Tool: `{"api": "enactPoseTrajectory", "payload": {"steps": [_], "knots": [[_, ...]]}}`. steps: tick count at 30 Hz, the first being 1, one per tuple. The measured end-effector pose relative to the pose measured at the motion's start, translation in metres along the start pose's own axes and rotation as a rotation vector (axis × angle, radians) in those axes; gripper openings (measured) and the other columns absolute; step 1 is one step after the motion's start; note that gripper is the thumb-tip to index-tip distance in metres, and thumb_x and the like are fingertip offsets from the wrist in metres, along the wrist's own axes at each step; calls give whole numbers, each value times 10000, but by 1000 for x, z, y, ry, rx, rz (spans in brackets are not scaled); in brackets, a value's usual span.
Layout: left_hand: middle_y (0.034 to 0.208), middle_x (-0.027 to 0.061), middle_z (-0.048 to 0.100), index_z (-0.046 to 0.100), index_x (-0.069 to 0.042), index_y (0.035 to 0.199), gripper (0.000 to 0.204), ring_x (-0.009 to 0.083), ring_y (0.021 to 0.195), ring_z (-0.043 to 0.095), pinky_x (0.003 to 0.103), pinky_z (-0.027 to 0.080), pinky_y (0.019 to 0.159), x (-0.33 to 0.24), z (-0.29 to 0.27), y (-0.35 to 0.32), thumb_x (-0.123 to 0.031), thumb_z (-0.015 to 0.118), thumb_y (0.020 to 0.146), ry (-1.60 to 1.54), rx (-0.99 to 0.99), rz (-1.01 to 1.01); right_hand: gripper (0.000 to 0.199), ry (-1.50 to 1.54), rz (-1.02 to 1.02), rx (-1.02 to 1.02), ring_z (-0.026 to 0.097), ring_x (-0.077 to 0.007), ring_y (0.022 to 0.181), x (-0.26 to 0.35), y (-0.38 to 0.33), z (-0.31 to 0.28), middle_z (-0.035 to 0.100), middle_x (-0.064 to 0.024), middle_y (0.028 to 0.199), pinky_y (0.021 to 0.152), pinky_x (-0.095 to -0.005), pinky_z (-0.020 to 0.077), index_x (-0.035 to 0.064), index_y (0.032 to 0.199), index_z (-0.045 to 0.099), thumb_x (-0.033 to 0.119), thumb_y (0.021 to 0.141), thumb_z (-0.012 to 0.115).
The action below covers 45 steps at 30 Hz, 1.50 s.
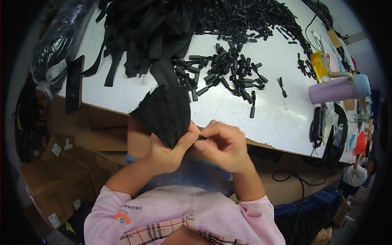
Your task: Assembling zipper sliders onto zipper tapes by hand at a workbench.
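Black zipper tape (165,116) hangs over the table's front edge in a wide fold, and my left hand (169,153) is closed on its lower end, thumb on top. My right hand (226,147) pinches a small black zipper slider (201,138) against that end, so the two hands nearly touch. Most of the slider is hidden by my fingers. On the white table just beyond lies a loose group of black zipper sliders with long pulls (232,73). The tape runs back into a tangled heap of black strips (151,32).
A larger slider heap (249,16) covers the back of the table (220,112). A phone (74,83) and a plastic-wrapped bundle (61,45) lie left; a lilac tumbler (331,90) lies right. Cardboard boxes (53,183) stand below left. Another person (354,175) is far right.
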State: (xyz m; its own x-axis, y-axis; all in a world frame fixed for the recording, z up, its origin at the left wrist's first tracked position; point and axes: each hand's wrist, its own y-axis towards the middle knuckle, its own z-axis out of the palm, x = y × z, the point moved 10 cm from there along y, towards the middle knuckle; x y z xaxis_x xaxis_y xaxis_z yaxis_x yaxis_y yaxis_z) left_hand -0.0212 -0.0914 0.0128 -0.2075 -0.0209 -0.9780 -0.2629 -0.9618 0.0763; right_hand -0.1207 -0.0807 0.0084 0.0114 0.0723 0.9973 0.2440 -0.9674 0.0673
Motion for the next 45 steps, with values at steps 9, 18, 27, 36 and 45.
{"api": "enactPoseTrajectory", "payload": {"steps": [9, 18, 27, 36, 45], "knots": [[830, 50, 563, 528, 11, 928, 192, 87, 742, 530, 216, 438, 628, 22, 3, -4, -130, 548, 798, -122, 165, -193, 307, -448, -427, -259, 455, -176, 531, 60, -1, -7, 511, -77, 738, 462, -265, 393, 17, 909, 546, 84, 627, 645], [771, 22, 544, 541, -18, 919, 229, 62, 672, 489, 199, 416, 586, 42, 4, -9, -149, 620, 748, -119, 168, -269, 179, -137, -330, -311, 463, -99, 561, 36, -4, -23, 508, -74, 738, 459, -199, 389, -14, 816, 546, 2, 666, 641], [721, 31, 550, 539, -2, 884, 174, 60, 546, 487, 179, 404, 461, 36, 12, -7, -146, 561, 788, -221, 116, -227, 42, 330, 40, -138, 544, -72, 530, -4, -5, -9, 557, -64, 680, 423, -154, 393, -37, 786, 541, 2, 779, 530], [725, 56, 522, 551, -18, 840, 107, 113, 577, 489, 208, 391, 491, 7, 8, -4, -64, 575, 747, 159, 29, 32, 64, 83, -36, -179, 475, -40, 484, -8, -12, -14, 549, -40, 645, 415, -159, 355, -37, 782, 547, 20, 754, 550], [755, 15, 534, 541, -4, 850, 118, 69, 697, 478, 208, 389, 625, 27, -7, -2, -92, 560, 773, -28, -27, -123, 122, -1176, -260, -548, 513, -197, 544, 41, 8, -52, 495, -76, 678, 451, -273, 416, 22, 792, 547, 73, 690, 590]]}}
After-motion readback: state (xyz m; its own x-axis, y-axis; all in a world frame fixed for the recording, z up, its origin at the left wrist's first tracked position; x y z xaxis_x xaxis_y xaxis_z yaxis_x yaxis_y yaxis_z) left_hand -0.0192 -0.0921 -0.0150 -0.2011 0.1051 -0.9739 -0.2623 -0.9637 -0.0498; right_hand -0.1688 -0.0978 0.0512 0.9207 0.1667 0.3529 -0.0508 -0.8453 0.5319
